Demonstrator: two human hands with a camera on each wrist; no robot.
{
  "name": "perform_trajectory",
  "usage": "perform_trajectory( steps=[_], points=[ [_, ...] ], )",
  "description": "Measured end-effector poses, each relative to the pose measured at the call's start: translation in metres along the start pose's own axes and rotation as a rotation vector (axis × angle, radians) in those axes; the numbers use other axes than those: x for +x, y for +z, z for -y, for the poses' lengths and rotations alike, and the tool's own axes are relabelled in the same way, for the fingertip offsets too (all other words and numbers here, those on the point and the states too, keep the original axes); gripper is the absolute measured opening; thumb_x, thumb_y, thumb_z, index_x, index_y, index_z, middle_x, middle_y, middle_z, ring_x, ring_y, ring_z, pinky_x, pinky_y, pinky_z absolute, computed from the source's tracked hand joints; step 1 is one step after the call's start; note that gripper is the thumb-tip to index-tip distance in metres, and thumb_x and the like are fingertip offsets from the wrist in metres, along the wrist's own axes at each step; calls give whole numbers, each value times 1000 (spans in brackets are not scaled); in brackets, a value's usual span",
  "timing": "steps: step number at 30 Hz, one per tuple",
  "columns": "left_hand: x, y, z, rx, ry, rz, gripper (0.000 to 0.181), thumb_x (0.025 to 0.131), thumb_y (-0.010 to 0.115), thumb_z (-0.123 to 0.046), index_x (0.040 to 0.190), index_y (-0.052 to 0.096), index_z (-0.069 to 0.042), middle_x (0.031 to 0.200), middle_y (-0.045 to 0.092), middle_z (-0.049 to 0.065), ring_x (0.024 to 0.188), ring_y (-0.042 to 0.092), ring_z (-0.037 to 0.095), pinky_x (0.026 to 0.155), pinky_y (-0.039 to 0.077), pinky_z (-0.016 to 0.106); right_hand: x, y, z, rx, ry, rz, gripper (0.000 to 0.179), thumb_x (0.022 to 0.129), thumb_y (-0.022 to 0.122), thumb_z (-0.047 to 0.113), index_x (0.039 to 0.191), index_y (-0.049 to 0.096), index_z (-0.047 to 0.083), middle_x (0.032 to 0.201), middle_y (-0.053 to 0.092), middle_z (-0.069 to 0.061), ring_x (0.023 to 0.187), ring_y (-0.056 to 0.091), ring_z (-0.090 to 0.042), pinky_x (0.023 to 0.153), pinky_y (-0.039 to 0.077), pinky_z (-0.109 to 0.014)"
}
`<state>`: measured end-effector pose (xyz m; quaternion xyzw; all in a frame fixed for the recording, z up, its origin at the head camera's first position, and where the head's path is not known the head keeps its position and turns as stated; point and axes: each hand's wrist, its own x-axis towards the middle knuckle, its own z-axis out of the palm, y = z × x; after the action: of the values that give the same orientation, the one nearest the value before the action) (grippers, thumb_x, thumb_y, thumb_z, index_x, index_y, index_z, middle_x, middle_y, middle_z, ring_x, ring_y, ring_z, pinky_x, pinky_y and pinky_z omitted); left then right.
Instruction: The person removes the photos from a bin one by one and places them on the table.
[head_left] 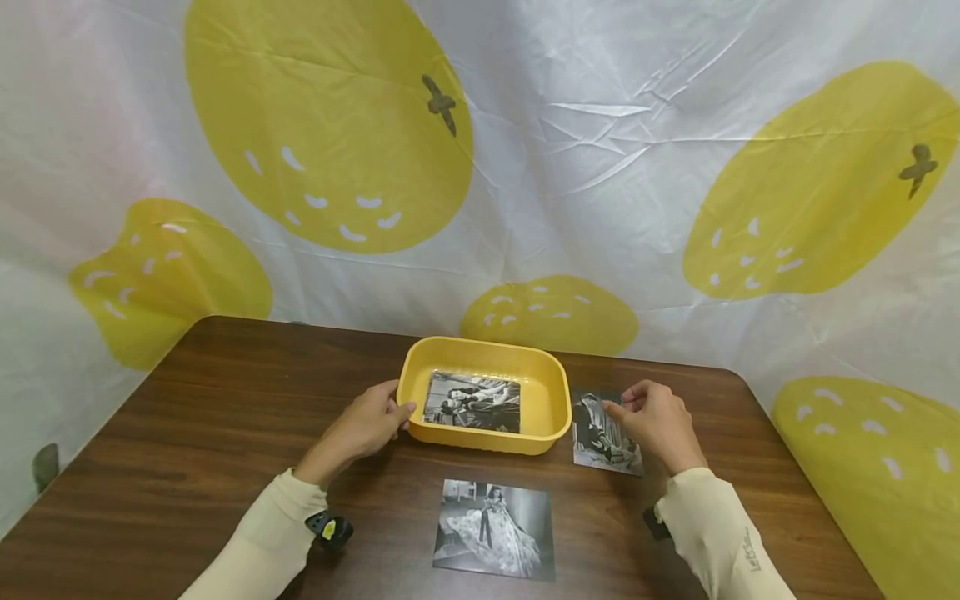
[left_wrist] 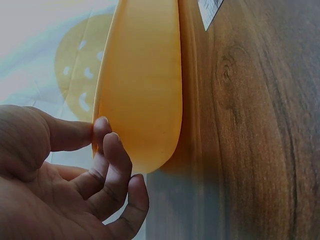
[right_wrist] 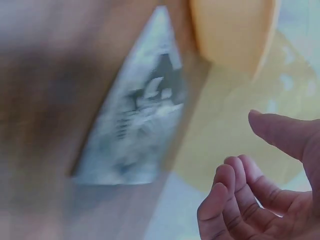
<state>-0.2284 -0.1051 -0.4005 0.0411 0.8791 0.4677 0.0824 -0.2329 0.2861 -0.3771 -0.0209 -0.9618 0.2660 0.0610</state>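
A yellow plastic tub stands toward the back of the table, with a black-and-white photo lying inside it. My left hand is at the tub's left end; in the left wrist view its thumb and fingers pinch the rim. To the right of the tub, a second black-and-white photo lies on the table. Over its right side hovers my right hand, holding nothing. The right wrist view shows its thumb and bent fingers apart from that photo. A third photo lies in front of the tub.
The brown wooden table has rounded back corners. Behind it hangs a white cloth printed with large yellow fruit. A dark wrist strap is on the left sleeve, and another on the right.
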Motion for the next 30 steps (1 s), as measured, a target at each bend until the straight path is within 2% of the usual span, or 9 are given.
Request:
perform_trajectory(
  steps=[8, 12, 15, 19, 25, 27, 30],
  points=[
    [0, -1, 2, -47, 15, 2, 47, 106, 53, -13, 147, 42, 8, 78, 64, 11, 63, 51, 16, 51, 37, 26, 15, 5, 52, -21, -103, -3, 36, 93, 75, 32, 107, 68, -1, 97, 71, -17, 89, 66, -35, 84, 49, -57],
    [0, 0, 1, -65, 10, 1, 49, 106, 54, -13, 148, 41, 7, 77, 63, 9, 65, 52, 16, 52, 38, 26, 22, 14, 71, -51, -150, -3, 35, 91, 77, 30, 107, 69, -1, 94, 70, -13, 85, 65, -33, 79, 50, -54],
    [-1, 0, 1, -71, 9, 1, 49, 106, 54, -13, 148, 41, 8, 76, 62, 7, 65, 53, 16, 52, 38, 26, 24, 22, 83, -97, -175, 18, 40, 89, 79, 31, 111, 70, -1, 99, 70, -14, 86, 66, -33, 76, 53, -52],
    [-2, 0, 0, -71, 19, 0, 48, 105, 54, -12, 147, 41, 9, 75, 62, 7, 64, 53, 16, 52, 38, 26, 27, 34, 94, -137, -219, 78, 47, 88, 80, 33, 119, 69, -2, 113, 70, -17, 97, 67, -37, 80, 55, -52],
    [-2, -1, 0, -68, 22, 0, 49, 106, 54, -13, 148, 40, 9, 77, 63, 8, 65, 53, 16, 52, 39, 26, 39, 57, 103, -187, -264, 179, 54, 83, 86, 32, 123, 68, 0, 123, 68, -16, 108, 65, -39, 85, 54, -53],
    [-2, 0, -1, -67, 15, -1, 49, 106, 54, -13, 148, 41, 8, 77, 63, 8, 65, 53, 16, 53, 39, 26, 43, 66, 104, -198, -286, 211, 56, 79, 88, 31, 121, 69, 0, 122, 68, -16, 111, 64, -37, 89, 53, -53],
    [-3, 1, -1, -62, 13, -1, 48, 106, 54, -13, 147, 41, 8, 76, 63, 8, 65, 54, 16, 54, 40, 27, 47, 78, 103, -184, -332, 249, 55, 72, 93, 29, 113, 70, -1, 108, 71, -13, 100, 65, -31, 90, 52, -49]
  ],
)
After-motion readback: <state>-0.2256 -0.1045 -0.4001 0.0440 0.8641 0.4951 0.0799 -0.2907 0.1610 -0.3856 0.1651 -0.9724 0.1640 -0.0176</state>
